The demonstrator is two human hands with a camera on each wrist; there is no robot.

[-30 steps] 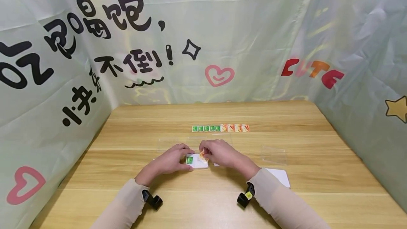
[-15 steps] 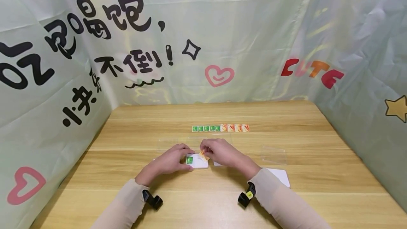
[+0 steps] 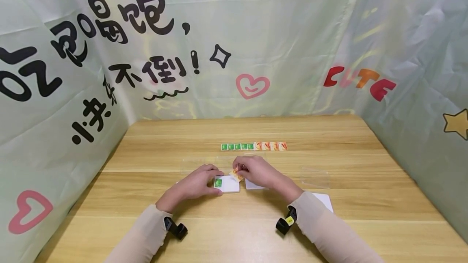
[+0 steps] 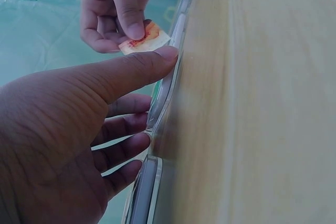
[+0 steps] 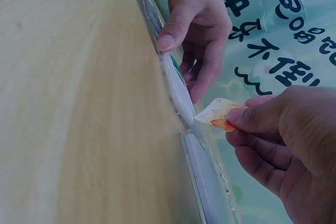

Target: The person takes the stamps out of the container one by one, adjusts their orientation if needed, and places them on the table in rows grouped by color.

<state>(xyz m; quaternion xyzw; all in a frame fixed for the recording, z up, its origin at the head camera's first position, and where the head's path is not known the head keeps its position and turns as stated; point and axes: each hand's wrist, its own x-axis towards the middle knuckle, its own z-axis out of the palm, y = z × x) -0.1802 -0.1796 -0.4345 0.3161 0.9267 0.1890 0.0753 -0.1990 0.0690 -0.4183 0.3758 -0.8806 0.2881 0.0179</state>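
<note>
A white rectangular card block point(image 3: 230, 184) lies flat in the middle of the table, with a small green stamp-like sticker point(image 3: 218, 183) at its left end. My left hand point(image 3: 199, 180) holds that block by its left part, thumb on the near edge and fingers on the far edge. Between thumb and forefinger my right hand point(image 3: 256, 171) pinches a small orange-and-white sticker point(image 5: 220, 113), tilted just above the block's right end. In the left wrist view the sticker point(image 4: 145, 39) is near my left thumb; whether its lower corner touches the block I cannot tell.
A row of green squares point(image 3: 237, 147) and orange squares point(image 3: 270, 146) lies farther back. Another white block point(image 3: 256, 184) is partly under my right hand, and a white piece point(image 3: 323, 201) is beside the right sleeve. Clear plastic pieces point(image 3: 315, 177) lie around. Printed cloth walls surround the table.
My right hand has moved slightly up and to the right with the orange sticker, away from the white block's right end. The left hand stays in place on the block.
</note>
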